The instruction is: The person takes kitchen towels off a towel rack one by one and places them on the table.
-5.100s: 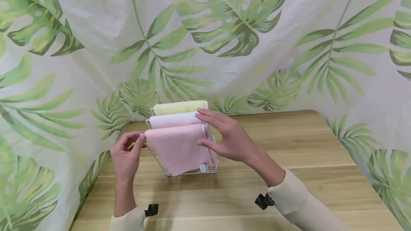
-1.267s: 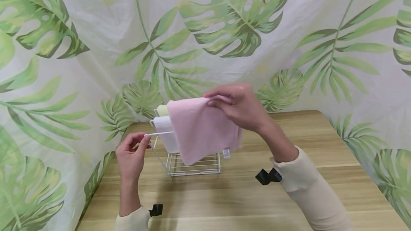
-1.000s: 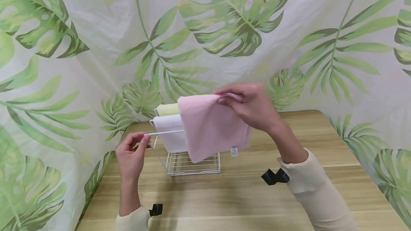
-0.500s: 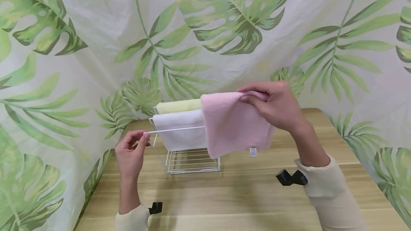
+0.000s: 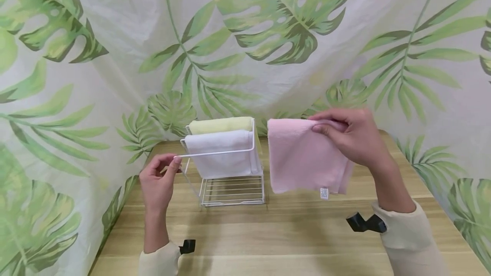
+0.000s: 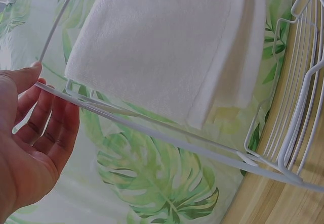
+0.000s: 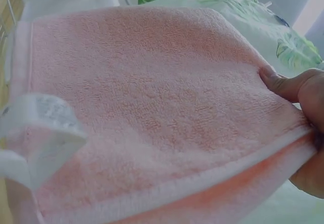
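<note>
My right hand [image 5: 354, 139] pinches the folded edge of a pink towel [image 5: 295, 156], which hangs in the air right of a white wire rack [image 5: 232, 204]. A white label [image 5: 324, 193] dangles from its lower edge, looming large in the right wrist view. At the rack's front left corner my left hand [image 5: 158, 180] pinches the bare top bar between thumb and fingers; the left wrist view shows the thumb [image 6: 28, 77] on that corner. A white towel [image 5: 220, 152] drapes over the middle bar, and a yellow towel [image 5: 220, 125] hangs on the bar behind, mostly hidden.
The rack stands on a wood-grain table [image 5: 245, 242], slatted at its base. A leaf-printed cloth [image 5: 284, 76] hangs close behind the table and around its sides. Black camera mounts [image 5: 187, 246] sit at both sleeves.
The pink towel, on the front bar at first, has been gripped by the right hand, lifted off and carried right, clear of the rack. The left hand stays on the rack's corner.
</note>
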